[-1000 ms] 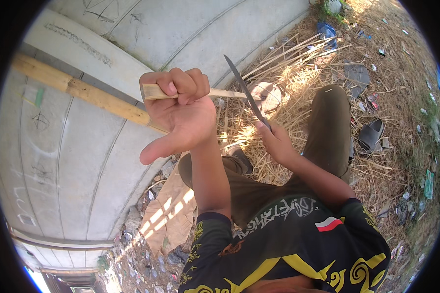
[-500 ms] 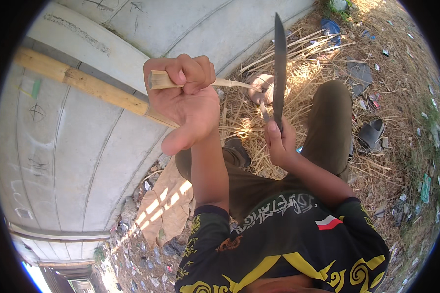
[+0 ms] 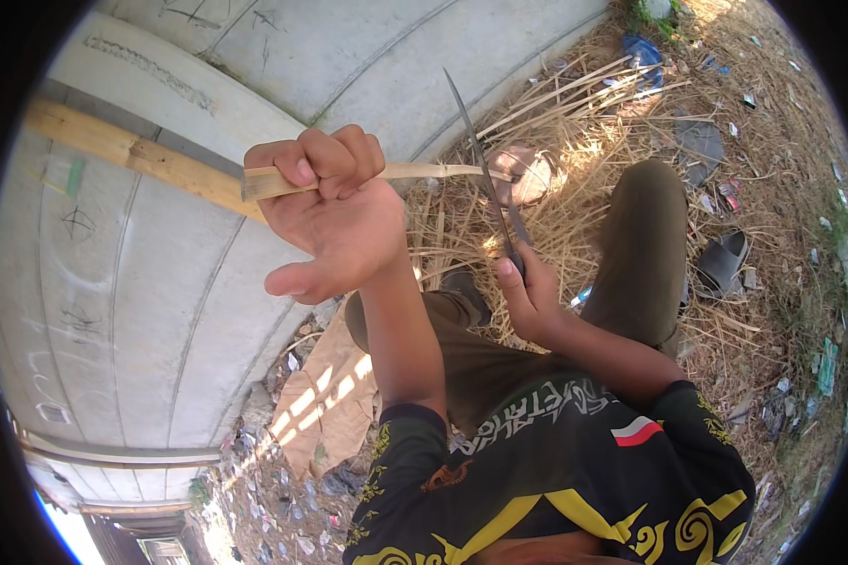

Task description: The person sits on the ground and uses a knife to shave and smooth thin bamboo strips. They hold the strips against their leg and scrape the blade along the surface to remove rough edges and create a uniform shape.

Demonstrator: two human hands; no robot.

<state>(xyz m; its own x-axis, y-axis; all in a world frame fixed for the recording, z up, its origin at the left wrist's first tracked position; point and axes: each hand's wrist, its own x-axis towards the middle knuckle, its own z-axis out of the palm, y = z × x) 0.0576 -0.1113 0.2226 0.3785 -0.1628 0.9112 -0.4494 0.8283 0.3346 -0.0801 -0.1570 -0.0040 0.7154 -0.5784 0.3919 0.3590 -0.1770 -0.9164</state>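
My left hand, palm up, has its fingers curled round a split bamboo strip, with the thumb stretched away. One flat cut end of the strip sticks out left of the fingers; the thinner end runs right. My right hand grips a machete by its handle. The long dark blade leans up and to the left, seen nearly edge-on, and crosses the strip's far end in view. Whether blade and strip touch, I cannot tell. Behind them on the ground is a rounded pinkish-brown lump.
Pale bamboo strips and shavings litter the ground before me. A bamboo pole leans along the grey wall at left. A sandal lies to the right, flattened cardboard to the lower left, blue plastic at the far right.
The machete has swung from nearly upright to leaning left, its blade now turned edge-on across the strip. My left hand has shifted left and slightly nearer, still holding the bamboo strip.
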